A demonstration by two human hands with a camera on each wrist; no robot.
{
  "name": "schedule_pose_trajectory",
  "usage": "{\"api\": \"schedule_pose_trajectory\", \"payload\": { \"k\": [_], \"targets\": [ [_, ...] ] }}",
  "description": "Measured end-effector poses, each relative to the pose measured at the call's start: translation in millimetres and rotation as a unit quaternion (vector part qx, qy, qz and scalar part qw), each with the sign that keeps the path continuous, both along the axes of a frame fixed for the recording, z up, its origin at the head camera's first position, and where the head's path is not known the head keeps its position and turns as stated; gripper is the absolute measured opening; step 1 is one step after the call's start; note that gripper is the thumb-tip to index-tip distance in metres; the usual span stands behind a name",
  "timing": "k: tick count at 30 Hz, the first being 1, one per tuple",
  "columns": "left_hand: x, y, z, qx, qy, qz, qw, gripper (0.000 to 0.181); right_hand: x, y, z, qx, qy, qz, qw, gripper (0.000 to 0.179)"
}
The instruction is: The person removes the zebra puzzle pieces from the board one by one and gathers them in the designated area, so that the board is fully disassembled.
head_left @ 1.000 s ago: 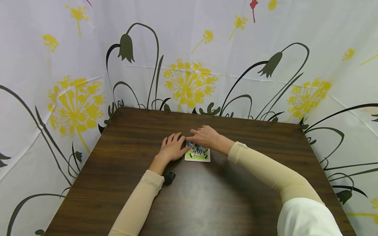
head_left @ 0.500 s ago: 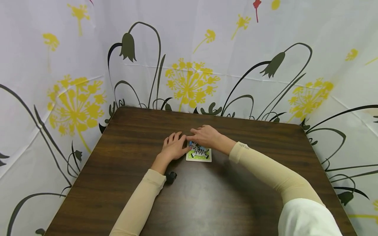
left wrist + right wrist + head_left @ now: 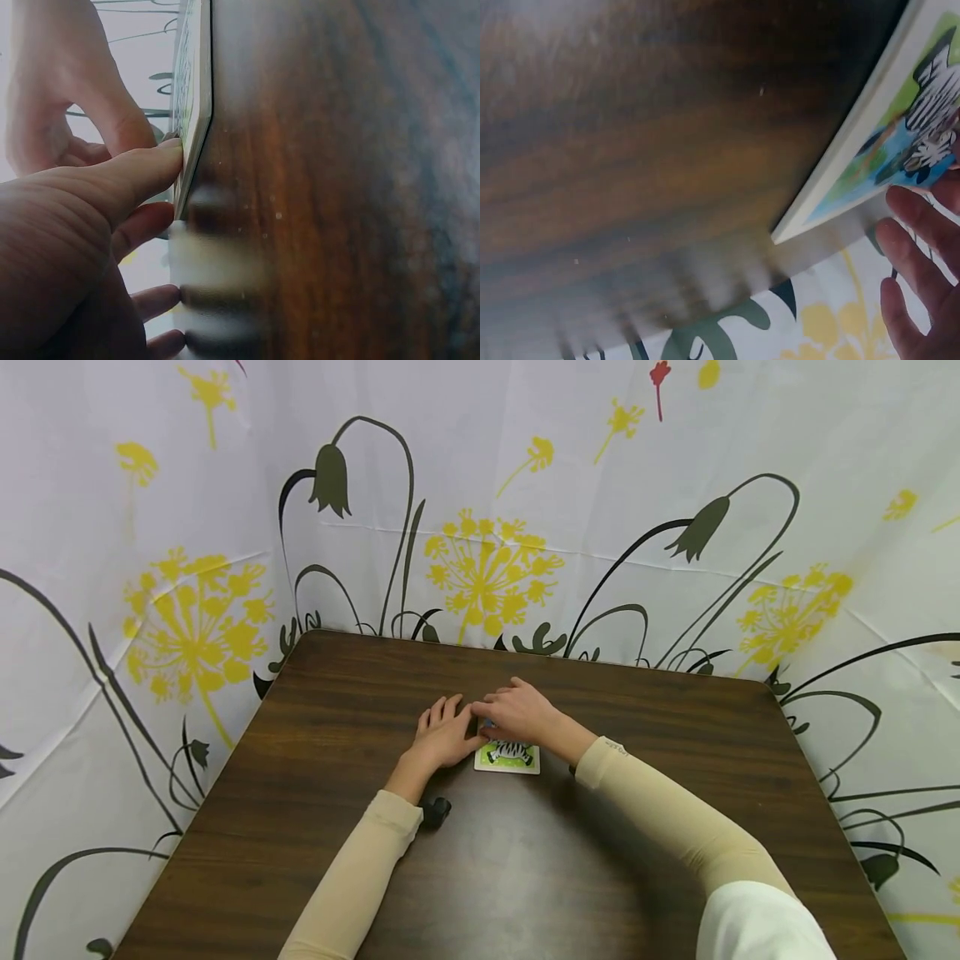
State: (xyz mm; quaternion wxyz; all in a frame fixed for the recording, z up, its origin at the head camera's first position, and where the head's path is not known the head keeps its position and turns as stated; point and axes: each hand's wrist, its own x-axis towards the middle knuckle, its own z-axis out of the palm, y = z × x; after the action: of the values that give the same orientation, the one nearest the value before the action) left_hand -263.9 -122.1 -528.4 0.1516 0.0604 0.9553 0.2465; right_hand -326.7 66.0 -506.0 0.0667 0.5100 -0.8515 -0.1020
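Note:
A small zebra picture puzzle board (image 3: 507,764) with a pale rim lies on the brown table. My left hand (image 3: 441,739) rests at its left side, fingers spread on the table; in the left wrist view the thumb (image 3: 161,159) presses on the board's edge. Over the upper part of the board is my right hand (image 3: 521,712), its thumb and forefinger bent together around a puzzle piece (image 3: 934,161) with a zebra face on blue. The hand hides most of that piece in the head view. In the right wrist view the other fingers (image 3: 919,259) extend past the board's top edge.
A small black object (image 3: 436,812) shows beside the left wrist. The dark wood table (image 3: 600,877) reaches back to a white curtain (image 3: 480,460) printed with flowers, which also hangs along both sides.
My right hand has shifted slightly left and toward me, its thumb now covering the zebra's head area. The left hand stays at the board's side.

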Motion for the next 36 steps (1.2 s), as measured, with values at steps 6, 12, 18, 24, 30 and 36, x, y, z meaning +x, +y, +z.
{"api": "schedule_pose_trajectory", "payload": {
  "k": [6,12,18,24,30,36],
  "targets": [
    [-3.5,-1.4,-3.5,0.005,0.001,0.000,1.0000,0.067,-0.1,0,-1.5,-0.034,-0.058,-0.052,0.9964,0.037],
    [-7.4,-3.3,-11.9,0.009,0.003,-0.005,0.9999,0.057,4.0,3,5.0,-0.083,-0.189,-0.137,0.9688,0.039],
    [-4.1,-3.3,-6.7,0.012,0.013,-0.009,0.9998,0.059,4.1,5,3.4,-0.108,-0.240,-0.175,0.9488,0.040],
    [-4.9,-1.7,-12.2,0.014,0.013,-0.009,0.9998,0.059,8.4,10,1.7,-0.121,-0.258,-0.177,0.9420,0.040],
    [3.6,0.1,-2.3,0.005,0.025,-0.012,0.9996,0.055,11.5,11,-3.3,-0.143,-0.250,-0.188,0.9388,0.037],
    [6.8,0.0,1.6,0.009,0.026,-0.010,0.9996,0.056,12.6,13,-4.6,-0.178,-0.269,-0.202,0.9248,0.033]
  ]
}}
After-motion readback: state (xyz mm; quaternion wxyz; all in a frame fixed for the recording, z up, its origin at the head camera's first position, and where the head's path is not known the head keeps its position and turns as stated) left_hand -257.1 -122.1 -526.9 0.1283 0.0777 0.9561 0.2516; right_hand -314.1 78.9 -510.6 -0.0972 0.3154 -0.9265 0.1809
